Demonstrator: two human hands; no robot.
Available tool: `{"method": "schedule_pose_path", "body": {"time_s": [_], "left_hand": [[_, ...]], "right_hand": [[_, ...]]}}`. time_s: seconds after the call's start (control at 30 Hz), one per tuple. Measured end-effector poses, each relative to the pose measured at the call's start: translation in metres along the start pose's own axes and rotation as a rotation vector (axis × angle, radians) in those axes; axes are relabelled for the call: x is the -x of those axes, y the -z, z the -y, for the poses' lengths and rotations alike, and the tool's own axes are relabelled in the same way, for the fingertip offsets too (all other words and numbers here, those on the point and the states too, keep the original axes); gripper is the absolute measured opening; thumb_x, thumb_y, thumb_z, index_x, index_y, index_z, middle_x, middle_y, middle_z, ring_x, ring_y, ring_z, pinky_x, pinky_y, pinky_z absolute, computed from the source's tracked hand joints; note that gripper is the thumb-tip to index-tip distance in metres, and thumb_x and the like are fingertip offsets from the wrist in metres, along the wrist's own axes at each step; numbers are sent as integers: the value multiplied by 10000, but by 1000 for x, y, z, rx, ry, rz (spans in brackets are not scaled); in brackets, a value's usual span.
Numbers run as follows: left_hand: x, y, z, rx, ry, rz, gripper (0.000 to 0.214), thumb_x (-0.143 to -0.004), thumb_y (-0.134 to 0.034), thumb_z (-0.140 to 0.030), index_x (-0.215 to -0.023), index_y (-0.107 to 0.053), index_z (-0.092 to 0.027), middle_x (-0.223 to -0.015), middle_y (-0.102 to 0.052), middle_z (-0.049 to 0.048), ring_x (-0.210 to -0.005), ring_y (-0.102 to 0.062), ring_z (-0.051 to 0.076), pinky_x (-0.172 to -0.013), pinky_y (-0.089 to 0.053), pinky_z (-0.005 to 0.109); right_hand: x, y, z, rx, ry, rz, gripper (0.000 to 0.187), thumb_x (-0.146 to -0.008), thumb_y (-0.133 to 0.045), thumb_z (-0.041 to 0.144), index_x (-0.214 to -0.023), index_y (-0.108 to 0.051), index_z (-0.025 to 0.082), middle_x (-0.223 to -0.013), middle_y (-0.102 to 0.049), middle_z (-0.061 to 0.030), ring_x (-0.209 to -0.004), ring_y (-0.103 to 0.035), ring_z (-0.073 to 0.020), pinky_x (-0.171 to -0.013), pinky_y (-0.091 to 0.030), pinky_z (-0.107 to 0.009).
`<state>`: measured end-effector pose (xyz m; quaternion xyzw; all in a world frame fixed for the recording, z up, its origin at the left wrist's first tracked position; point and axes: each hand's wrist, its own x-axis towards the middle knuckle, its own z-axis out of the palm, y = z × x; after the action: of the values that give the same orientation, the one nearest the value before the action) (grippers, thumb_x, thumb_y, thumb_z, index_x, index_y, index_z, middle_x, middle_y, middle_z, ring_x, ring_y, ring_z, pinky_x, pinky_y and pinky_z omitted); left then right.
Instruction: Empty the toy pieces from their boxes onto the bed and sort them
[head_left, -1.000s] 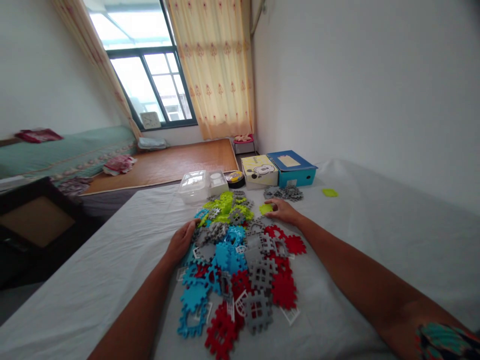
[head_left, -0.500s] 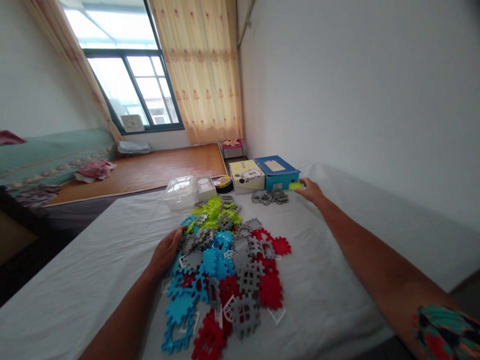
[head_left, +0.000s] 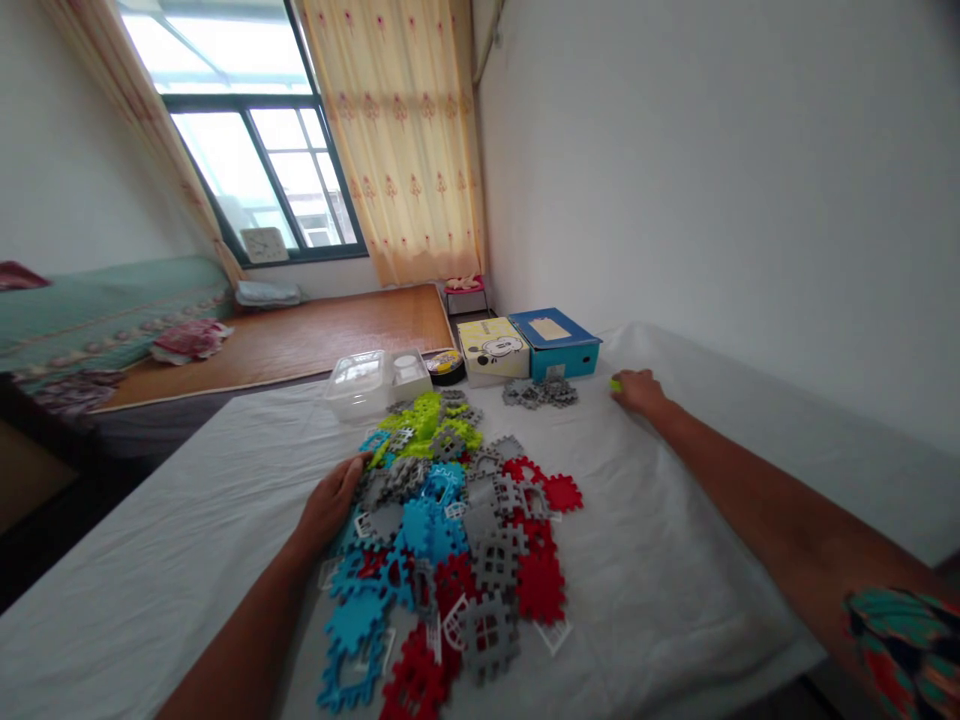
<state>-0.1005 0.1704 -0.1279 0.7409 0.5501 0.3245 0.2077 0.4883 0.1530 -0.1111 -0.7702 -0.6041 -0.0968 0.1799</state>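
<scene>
At the far right of the cloth-covered table, my right hand [head_left: 640, 392] is closed on a yellow-green building piece [head_left: 616, 384], mostly hidden by the fingers. My left hand [head_left: 334, 503] lies along the left edge of a heap of notched plastic building pieces, fingers stretched out and touching it. The heap has blue pieces [head_left: 427, 527], red pieces [head_left: 541, 585], grey pieces [head_left: 499, 557] and yellow-green pieces [head_left: 429, 413]. Small white lattice parts [head_left: 553, 635] lie among them. A separate group of grey pieces [head_left: 540, 392] sits beyond the heap, left of my right hand.
Along the far edge stand a clear plastic container [head_left: 358, 385], a small white box [head_left: 410, 376], a round black tin [head_left: 446, 368], a pale yellow box [head_left: 493, 350] and a blue box [head_left: 556, 345]. A white wall [head_left: 720, 180] rises on the right.
My right hand has moved right and slightly toward me, away from the blue box, with the yellow-green piece, which now shows less. My left hand has stayed at the heap.
</scene>
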Motion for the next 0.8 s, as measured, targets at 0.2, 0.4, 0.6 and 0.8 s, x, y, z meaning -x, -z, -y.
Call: {"method": "schedule_pose_path", "body": {"time_s": [0.2,0.4,0.6,0.8], "left_hand": [[4,1,-6,14,0,3,652,-882,-305,-629,-1212,-625,-167,-1276,-635,86,-1224,-547,251,-1093,-369,409],[6,1,-8,-7,-24,10,637,-893,-296,-604,-1216,-618,-159,-1273,-633,90,-1220,-547,248,-1091,-370,402],[3,-2,-6,-23,-44,21,642,-897,-273,-593,-1207,-617,-148,-1267,-630,100,-1217,-543,244,-1092,-364,392],[3,-3,-7,-46,-57,11,641,-897,-275,-594,-1199,-626,-152,-1263,-631,95,-1218,-542,238,-1090,-366,371]], "right_hand": [[19,-4,181,-524,630,268,335,-826,-629,255,-1158,-661,223,-1115,-696,-70,-904,-655,-204,-858,-492,-340],[42,-26,262,-608,714,269,548,-684,-747,164,-1219,-627,166,-1226,-625,-132,-1088,-600,-256,-962,-450,-368],[36,-6,212,-572,640,354,336,-695,-625,62,-1005,-690,173,-968,-699,-52,-785,-647,-164,-747,-486,-269],[50,-8,170,-855,433,390,253,-796,-608,294,-999,-669,156,-865,-714,-49,-761,-646,-176,-706,-489,-290]]}}
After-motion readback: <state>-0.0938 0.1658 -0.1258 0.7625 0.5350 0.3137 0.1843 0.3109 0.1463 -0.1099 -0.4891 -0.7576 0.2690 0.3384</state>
